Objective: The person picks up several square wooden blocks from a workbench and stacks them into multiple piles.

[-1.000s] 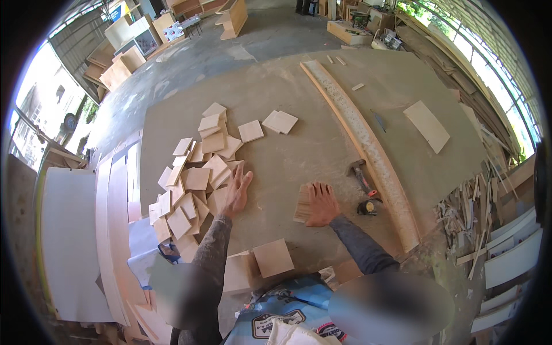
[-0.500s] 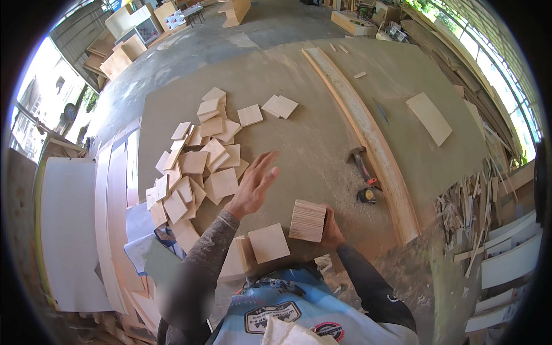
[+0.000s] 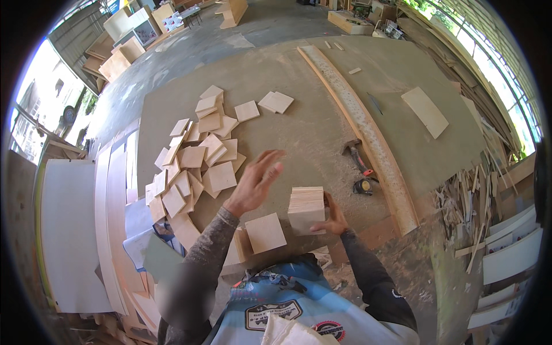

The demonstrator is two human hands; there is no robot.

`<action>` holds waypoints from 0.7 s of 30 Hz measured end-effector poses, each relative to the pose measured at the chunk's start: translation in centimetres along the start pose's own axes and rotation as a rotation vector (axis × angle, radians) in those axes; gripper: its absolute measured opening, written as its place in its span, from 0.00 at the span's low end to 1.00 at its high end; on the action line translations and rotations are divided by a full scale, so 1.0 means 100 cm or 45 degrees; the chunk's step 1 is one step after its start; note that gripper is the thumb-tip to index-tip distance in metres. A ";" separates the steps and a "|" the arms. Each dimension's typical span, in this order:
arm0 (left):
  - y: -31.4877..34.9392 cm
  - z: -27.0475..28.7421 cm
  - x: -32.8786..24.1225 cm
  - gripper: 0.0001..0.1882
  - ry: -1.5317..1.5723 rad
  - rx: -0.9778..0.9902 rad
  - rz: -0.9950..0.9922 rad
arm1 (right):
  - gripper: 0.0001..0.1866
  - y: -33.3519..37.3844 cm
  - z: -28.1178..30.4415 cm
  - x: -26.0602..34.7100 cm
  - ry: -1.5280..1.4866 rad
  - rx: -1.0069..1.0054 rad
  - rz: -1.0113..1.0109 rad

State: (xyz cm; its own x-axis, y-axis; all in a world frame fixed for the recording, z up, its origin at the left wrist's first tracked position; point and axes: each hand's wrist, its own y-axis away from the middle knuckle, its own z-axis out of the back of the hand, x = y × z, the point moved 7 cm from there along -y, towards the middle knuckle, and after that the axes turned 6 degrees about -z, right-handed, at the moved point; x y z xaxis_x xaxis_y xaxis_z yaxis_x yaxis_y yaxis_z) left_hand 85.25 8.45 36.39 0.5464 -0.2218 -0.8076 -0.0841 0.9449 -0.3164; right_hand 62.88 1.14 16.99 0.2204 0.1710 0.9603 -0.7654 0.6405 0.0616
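The stack of wooden squares (image 3: 306,213) stands close to the near edge of the surface (image 3: 287,135). Right hand (image 3: 334,219): curled around the stack's right side. Left hand (image 3: 253,185): open, empty, between stack and loose squares (image 3: 191,157). Hammer (image 3: 359,158) and tape measure (image 3: 362,186): beside the long board (image 3: 360,123).

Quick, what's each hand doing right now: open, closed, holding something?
Left hand: open, holding nothing.
Right hand: closed on the right side of a stack of wooden squares, thumb on its near face.
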 end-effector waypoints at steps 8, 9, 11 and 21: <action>0.040 0.057 0.005 0.27 0.407 -0.395 0.241 | 0.34 0.019 -0.012 -0.044 -0.336 0.269 -0.732; 0.048 0.063 0.006 0.27 0.392 -0.421 0.261 | 0.32 0.019 -0.020 -0.044 -0.315 0.281 -0.760; 0.061 0.075 0.007 0.26 0.363 -0.474 0.301 | 0.32 0.018 -0.024 -0.041 -0.287 0.255 -0.787; 0.107 0.133 0.038 0.21 0.325 -0.733 0.393 | 0.37 0.012 -0.033 -0.010 -0.202 0.408 -0.684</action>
State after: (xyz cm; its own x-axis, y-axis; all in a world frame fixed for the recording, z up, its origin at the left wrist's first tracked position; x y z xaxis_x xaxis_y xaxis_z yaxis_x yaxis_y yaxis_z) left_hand 97.51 20.96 36.50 0.2197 -0.0803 -0.9723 -0.6702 0.7118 -0.2102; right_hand 63.74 4.25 15.15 0.5499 -0.2398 0.8001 -0.7212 0.3468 0.5996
